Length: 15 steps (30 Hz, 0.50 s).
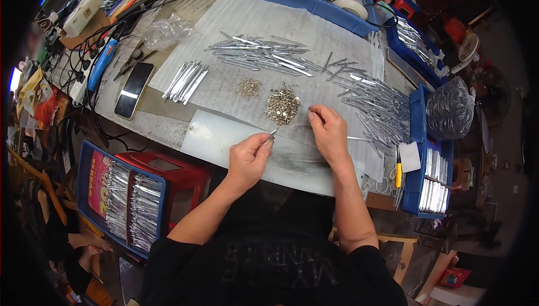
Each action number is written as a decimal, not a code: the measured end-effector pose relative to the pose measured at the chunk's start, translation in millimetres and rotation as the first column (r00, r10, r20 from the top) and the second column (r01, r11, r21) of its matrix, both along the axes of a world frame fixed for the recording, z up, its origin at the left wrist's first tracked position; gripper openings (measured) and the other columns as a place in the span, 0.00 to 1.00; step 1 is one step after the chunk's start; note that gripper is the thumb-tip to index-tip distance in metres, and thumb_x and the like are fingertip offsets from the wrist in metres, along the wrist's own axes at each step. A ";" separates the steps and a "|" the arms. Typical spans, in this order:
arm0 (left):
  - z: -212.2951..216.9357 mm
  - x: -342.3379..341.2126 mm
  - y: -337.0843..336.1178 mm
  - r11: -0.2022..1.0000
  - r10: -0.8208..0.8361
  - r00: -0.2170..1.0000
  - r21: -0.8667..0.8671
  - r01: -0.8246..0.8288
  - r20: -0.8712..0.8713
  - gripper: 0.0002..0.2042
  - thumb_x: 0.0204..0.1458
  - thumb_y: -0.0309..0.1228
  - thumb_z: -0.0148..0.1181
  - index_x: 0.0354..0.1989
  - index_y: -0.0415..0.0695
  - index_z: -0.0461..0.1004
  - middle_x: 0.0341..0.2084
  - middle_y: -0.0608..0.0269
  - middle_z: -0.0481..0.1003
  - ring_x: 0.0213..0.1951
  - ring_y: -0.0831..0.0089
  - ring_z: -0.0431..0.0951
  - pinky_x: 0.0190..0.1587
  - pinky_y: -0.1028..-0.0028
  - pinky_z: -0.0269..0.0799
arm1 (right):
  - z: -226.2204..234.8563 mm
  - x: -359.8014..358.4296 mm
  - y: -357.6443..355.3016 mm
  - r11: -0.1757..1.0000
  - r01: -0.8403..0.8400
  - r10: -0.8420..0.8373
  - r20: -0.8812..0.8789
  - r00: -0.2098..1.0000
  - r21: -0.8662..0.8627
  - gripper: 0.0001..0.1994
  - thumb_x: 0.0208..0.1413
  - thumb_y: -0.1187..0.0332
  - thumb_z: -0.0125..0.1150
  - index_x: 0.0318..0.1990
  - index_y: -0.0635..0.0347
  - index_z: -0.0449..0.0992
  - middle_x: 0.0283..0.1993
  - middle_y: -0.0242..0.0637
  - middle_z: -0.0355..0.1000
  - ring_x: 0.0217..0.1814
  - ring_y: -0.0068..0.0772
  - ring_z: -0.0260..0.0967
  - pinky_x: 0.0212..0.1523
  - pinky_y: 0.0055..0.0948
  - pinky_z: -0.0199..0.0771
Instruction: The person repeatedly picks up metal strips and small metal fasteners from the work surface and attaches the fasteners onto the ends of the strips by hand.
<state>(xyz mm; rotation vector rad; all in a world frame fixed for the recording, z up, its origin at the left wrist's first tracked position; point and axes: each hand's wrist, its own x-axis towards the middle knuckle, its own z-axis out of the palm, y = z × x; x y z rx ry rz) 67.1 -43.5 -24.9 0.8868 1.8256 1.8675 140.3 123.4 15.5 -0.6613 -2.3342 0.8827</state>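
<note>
My left hand (249, 159) is closed in a pinch around a slim silver metal piece (273, 132), whose tip pokes out past the thumb. Most of that piece is hidden in the fingers. To its right, my right hand (329, 133) has thumb and fingertips pressed together; whatever they hold is too small to make out. Just beyond and between both hands lies a heap of small brass-coloured metal parts (282, 106). A smaller pile of similar parts (249, 87) sits to its left. Silver metal strips (255, 54) lie loose farther back, with darker strips (377, 104) scattered on the right.
A neat bundle of strips (186, 81) and a phone (135, 90) lie on the left. Blue bins of strips stand at the lower left (84, 191) and right (414, 185). A yellow-handled tool (398, 175) rests at the right edge, and a long blue tray (314, 4) at the back.
</note>
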 end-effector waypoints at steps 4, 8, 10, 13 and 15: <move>4.6 0.6 -0.9 0.999 0.031 0.998 -0.022 -0.030 0.047 0.05 0.48 0.24 0.52 0.31 0.35 0.70 0.14 0.67 0.67 0.18 0.85 0.64 0.21 0.82 0.60 | -11.7 -6.7 10.5 0.986 -0.125 0.114 0.106 0.988 0.108 0.06 0.45 0.72 0.53 0.30 0.66 0.72 0.29 0.44 0.70 0.32 0.41 0.67 0.33 0.30 0.66; 6.8 1.0 0.5 0.999 0.022 0.999 -0.034 -0.020 0.040 0.05 0.47 0.23 0.52 0.32 0.35 0.70 0.14 0.67 0.67 0.18 0.84 0.64 0.20 0.82 0.60 | -17.4 -12.8 13.8 0.978 -0.159 0.137 0.162 0.977 0.137 0.06 0.44 0.72 0.53 0.29 0.65 0.72 0.29 0.44 0.69 0.32 0.43 0.67 0.33 0.33 0.65; 6.5 1.2 0.2 0.999 0.025 0.999 -0.029 -0.024 0.035 0.05 0.47 0.23 0.52 0.32 0.35 0.70 0.14 0.67 0.67 0.18 0.84 0.63 0.20 0.82 0.60 | -17.8 -16.0 14.0 0.962 -0.211 0.173 0.215 0.961 0.170 0.05 0.44 0.73 0.51 0.27 0.65 0.71 0.28 0.45 0.68 0.33 0.46 0.66 0.36 0.37 0.65; 4.6 0.5 0.2 0.999 0.027 0.999 -0.029 -0.026 0.022 0.05 0.47 0.23 0.52 0.31 0.35 0.70 0.14 0.67 0.67 0.18 0.85 0.63 0.20 0.82 0.60 | -23.8 -19.4 15.0 0.944 -0.230 0.177 0.223 0.959 0.237 0.04 0.43 0.73 0.51 0.25 0.64 0.70 0.26 0.45 0.67 0.32 0.47 0.65 0.35 0.39 0.64; 6.2 0.3 -0.3 0.999 0.022 0.999 -0.043 -0.021 0.025 0.05 0.47 0.23 0.52 0.31 0.35 0.70 0.14 0.66 0.67 0.18 0.84 0.63 0.20 0.82 0.60 | -23.5 -21.5 14.0 0.940 -0.225 0.164 0.239 0.957 0.255 0.04 0.42 0.73 0.51 0.25 0.64 0.70 0.26 0.45 0.67 0.32 0.47 0.65 0.35 0.39 0.64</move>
